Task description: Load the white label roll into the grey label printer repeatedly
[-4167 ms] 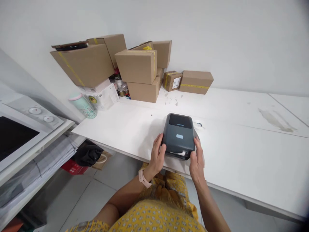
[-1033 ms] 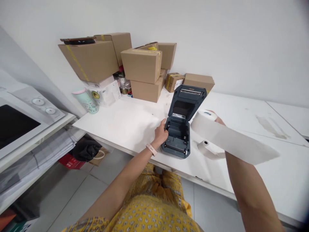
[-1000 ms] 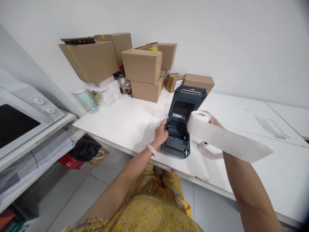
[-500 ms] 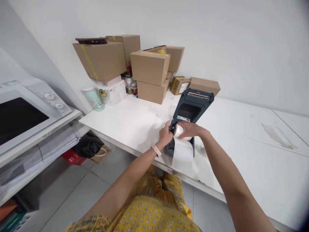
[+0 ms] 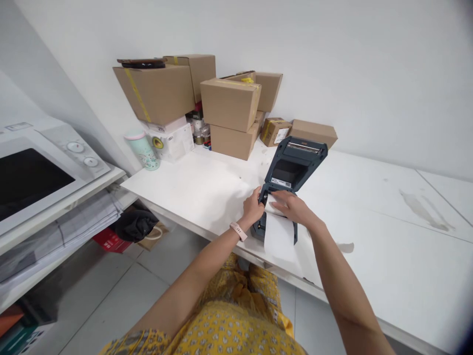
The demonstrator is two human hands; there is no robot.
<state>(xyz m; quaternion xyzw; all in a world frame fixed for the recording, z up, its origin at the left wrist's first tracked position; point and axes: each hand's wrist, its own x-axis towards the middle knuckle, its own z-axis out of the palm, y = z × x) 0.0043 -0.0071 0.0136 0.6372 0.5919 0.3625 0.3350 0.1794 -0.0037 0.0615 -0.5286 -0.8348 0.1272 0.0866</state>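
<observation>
A dark blue-grey label printer (image 5: 298, 157) stands on the white table with its lid raised. Inside it sits a white label roll (image 5: 271, 203), and a loose strip of paper (image 5: 280, 236) hangs from it over the printer's front. My left hand (image 5: 253, 206) is closed on the printer's left side, thumb at the inner holder beside the roll. Resting on top of the roll, my right hand (image 5: 291, 206) has its fingers curved over it and hides its right part.
Behind are stacked cardboard boxes (image 5: 231, 106) and a small taped box (image 5: 275, 132). A mint tumbler (image 5: 143, 152) stands by a white box (image 5: 173, 143) at the table's left end. A microwave (image 5: 40, 167) occupies the left shelf. The table's front edge runs close below the printer.
The roll has gone down into the printer and lies level between the holders. My right hand has moved down with it, its fingers flatter on top. My left hand has stayed put.
</observation>
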